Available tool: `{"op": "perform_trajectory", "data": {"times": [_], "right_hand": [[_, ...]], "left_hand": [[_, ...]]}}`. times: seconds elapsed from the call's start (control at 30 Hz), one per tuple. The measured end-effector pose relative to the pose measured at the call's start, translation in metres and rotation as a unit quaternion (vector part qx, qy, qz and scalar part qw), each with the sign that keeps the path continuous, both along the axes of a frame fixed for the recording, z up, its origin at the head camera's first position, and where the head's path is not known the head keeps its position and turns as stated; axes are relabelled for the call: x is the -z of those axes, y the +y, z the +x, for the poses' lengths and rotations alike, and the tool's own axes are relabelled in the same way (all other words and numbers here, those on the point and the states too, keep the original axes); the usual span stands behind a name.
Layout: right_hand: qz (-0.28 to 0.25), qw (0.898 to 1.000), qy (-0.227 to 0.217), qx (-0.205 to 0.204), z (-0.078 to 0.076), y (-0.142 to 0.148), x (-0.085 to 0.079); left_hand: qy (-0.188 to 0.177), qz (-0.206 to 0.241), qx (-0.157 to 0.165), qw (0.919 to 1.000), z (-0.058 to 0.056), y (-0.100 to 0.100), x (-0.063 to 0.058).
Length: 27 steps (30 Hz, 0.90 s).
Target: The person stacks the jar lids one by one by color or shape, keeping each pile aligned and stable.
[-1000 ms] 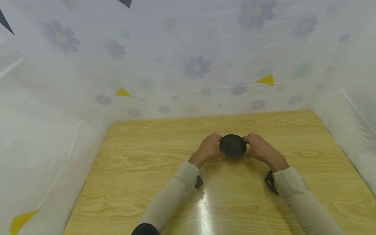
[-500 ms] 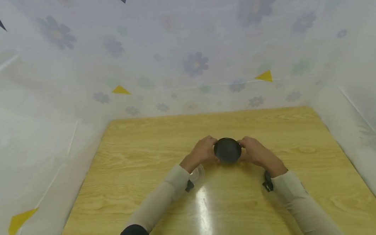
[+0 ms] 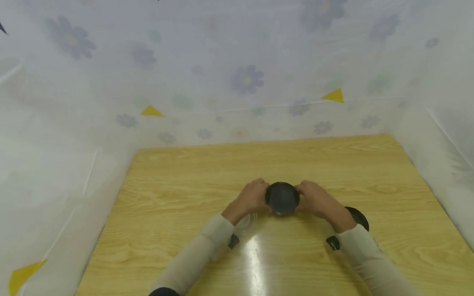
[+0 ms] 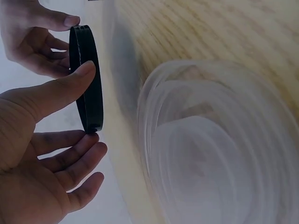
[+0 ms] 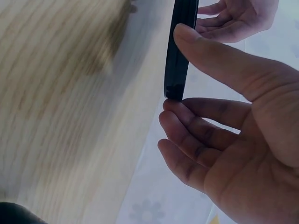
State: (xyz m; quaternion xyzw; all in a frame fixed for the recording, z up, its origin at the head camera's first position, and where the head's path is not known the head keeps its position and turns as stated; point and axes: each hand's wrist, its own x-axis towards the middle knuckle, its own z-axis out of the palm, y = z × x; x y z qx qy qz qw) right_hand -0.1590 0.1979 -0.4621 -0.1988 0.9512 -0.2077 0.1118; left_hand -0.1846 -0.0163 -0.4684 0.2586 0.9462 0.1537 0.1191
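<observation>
A shallow, round black lid (image 3: pixel 282 198) is held level above the table between both hands. My left hand (image 3: pixel 252 197) pinches its left edge, the thumb on the rim and fingertips beneath, as the left wrist view shows. On the opposite edge, my right hand (image 3: pixel 315 200) pinches it in the same way; in the right wrist view the thumb lies along the lid's black side (image 5: pixel 176 70). Under my left wrist sits a clear, round plastic piece with ringed edges (image 4: pixel 201 140), partly hidden by the arm in the head view.
Beside my right wrist lies another round black item (image 3: pixel 358 217), partly covered by the sleeve. The wood-grain table (image 3: pixel 174 187) is bordered by white flowered sheeting (image 3: pixel 217 77) at the back and sides.
Both hands have brought the black lid left and nearer to me. More of the clear plastic piece and the black item by the right wrist now shows.
</observation>
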Motion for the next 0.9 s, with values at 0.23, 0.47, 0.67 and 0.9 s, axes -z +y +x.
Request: {"op": "perform_trajectory", "data": {"times": [0.23, 0.47, 0.67, 0.9], "right_hand": [[-0.008, 1.000, 0.015, -0.026, 0.006, -0.005, 0.002], [-0.004, 1.000, -0.004, -0.024, 0.010, -0.009, 0.005], [-0.001, 1.000, -0.009, -0.024, 0.017, -0.011, 0.010], [0.011, 0.999, 0.005, -0.030, 0.021, -0.011, 0.016]], "left_hand": [[0.015, -0.001, 0.015, 0.9998, 0.010, -0.008, -0.001], [0.035, -0.006, 0.033, 0.9988, 0.016, -0.008, 0.005], [0.038, -0.033, 0.041, 0.9979, 0.022, -0.004, 0.012], [0.036, -0.033, 0.050, 0.9976, 0.029, -0.005, 0.015]]}}
